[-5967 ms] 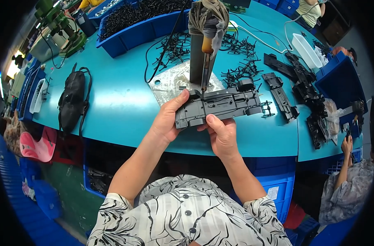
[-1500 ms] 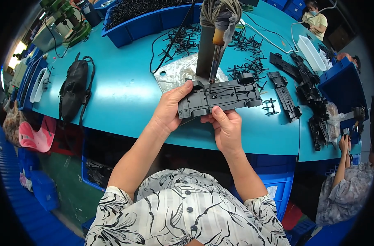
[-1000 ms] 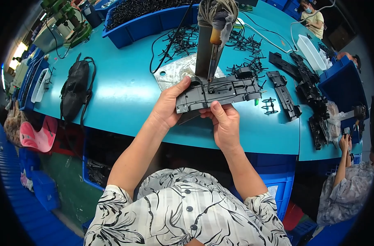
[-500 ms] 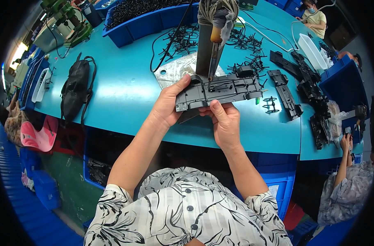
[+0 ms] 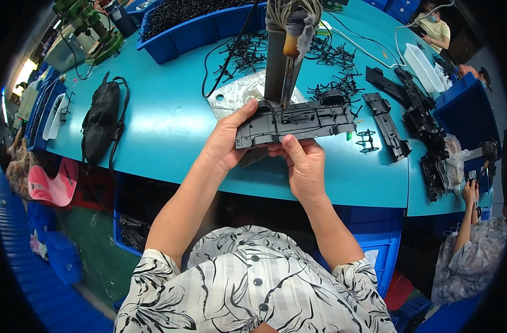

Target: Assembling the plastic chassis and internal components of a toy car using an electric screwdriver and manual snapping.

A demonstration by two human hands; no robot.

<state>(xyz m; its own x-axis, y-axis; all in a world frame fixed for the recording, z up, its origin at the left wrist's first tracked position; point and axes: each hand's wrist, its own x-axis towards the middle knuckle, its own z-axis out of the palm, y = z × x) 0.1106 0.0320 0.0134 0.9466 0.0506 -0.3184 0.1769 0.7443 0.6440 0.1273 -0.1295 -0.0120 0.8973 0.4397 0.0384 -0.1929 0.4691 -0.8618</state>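
Observation:
Both my hands hold a long black plastic chassis (image 5: 309, 120), its ribbed side with wheel-arch shapes facing up. My left hand (image 5: 229, 133) grips its left end, thumb on top. Under the near edge, my right hand (image 5: 301, 158) has its fingers beneath and its thumb against the side. A soldering iron (image 5: 290, 53), mounted upright on a metal post (image 5: 274, 72), points down at the chassis. Its tip meets or nearly meets the part left of the middle; I cannot tell which. Below the post lies a scuffed metal base plate (image 5: 239, 91).
Black branched plastic pieces (image 5: 342, 72) lie scattered behind the post, before a blue bin (image 5: 181, 44) full of them. More chassis parts (image 5: 387, 125) are piled at right. A black pouch (image 5: 102, 116) lies left. Co-workers sit around the teal table (image 5: 170, 133); cables cross it.
The chassis and my hands have shifted very slightly, with the left end a little higher. At the far right, a co-worker has moved.

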